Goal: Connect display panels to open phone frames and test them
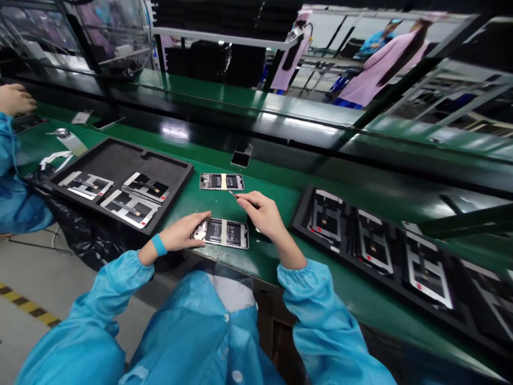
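On the green bench lies an opened phone [236,233] with its battery showing and a pale strip across the middle. My left hand [182,231], a blue band at its wrist, grips the left end of this phone between thumb and fingers. My right hand [262,214] is closed in a pinch on a small thin tool [233,194], whose kind I cannot make out. Its tip points toward a second opened phone [212,181], which lies farther back with a similar strip. A dark item is partly hidden beneath my right hand.
A black foam tray [160,155] with flat phone parts stands left. Another black tray [300,220] with stacked parts lies right. Behind the phones is a dark-screened piece [241,155]. A co-worker's hand [16,100] shows far left; overhead bars cross the right side.
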`<state>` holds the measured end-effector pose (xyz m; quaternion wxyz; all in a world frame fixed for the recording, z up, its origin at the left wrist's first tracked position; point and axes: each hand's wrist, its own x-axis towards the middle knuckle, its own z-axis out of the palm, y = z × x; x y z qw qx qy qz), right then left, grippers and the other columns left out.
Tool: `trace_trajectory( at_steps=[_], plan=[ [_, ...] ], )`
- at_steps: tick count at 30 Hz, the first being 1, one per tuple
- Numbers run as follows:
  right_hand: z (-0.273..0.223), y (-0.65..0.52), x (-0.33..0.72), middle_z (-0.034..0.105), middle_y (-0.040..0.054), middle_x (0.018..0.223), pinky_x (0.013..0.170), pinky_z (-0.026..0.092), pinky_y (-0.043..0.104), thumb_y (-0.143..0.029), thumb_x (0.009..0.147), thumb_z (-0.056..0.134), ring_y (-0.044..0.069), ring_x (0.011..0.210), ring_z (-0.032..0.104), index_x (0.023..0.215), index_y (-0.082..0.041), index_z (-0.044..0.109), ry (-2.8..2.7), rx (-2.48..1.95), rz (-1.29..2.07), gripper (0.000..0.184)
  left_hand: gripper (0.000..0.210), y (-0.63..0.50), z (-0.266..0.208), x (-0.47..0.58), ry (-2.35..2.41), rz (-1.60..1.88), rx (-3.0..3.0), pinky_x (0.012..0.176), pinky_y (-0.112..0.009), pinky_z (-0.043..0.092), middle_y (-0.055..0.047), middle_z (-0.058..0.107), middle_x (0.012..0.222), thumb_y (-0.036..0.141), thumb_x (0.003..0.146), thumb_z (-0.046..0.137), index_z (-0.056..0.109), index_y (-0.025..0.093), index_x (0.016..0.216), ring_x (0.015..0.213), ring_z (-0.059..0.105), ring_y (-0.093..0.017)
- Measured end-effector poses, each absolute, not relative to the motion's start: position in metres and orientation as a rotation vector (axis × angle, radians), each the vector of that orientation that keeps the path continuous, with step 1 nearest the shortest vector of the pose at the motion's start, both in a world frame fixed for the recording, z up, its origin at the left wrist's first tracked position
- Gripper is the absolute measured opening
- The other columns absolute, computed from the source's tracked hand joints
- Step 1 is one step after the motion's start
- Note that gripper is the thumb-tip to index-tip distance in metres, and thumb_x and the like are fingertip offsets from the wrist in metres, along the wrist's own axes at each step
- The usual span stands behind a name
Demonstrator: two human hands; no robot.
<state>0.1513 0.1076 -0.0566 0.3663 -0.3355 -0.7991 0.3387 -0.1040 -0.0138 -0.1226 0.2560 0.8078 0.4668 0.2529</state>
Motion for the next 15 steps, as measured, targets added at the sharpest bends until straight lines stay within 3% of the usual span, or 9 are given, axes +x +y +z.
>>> trace_trajectory(
  at_steps=[5, 12, 15],
  plan=[
    [-0.077, 0.083, 0.131, 0.072, 0.0085, 0.090, 0.082, 0.053, 0.039, -0.039, 0.102, 0.056, 0.023, 0.089, 0.062, 0.112, -0.023, 0.079, -2.424, -0.687, 0.735, 0.029, 0.105, -0.046, -0.122, -0.108, 1.415, 0.813, 2.090, 0.124, -0.053, 0.033, -0.020, 0.025, 0.164, 0.056, 0.085, 0.075, 0.012, 0.025, 0.163, 0.153, 0.027, -0.034],
    [-0.104, 0.055, 0.130, 0.071, 0.0104, 0.091, 0.077, 0.050, 0.039, -0.034, 0.106, 0.048, 0.024, 0.086, 0.059, 0.131, -0.016, 0.067, -2.613, -0.530, 0.463, 0.036, 0.072, -0.058, -0.127, -0.108, 1.554, 0.792, 2.147, 0.121, -0.054, 0.038, -0.017, 0.040, 0.155, 0.048, 0.095, 0.064, 0.033, 0.026, 0.156, 0.146, 0.039, -0.034],
    [-0.103, 0.053, 0.134, 0.072, 0.0105, 0.094, 0.079, 0.050, 0.038, -0.027, 0.105, 0.052, 0.023, 0.085, 0.060, 0.124, -0.013, 0.070, -2.564, -0.473, 0.446, 0.030, 0.071, -0.055, -0.127, -0.109, 1.545, 0.756, 2.217, 0.121, -0.055, 0.038, -0.018, 0.036, 0.159, 0.049, 0.096, 0.064, 0.035, 0.023, 0.155, 0.149, 0.036, -0.035]
  ],
)
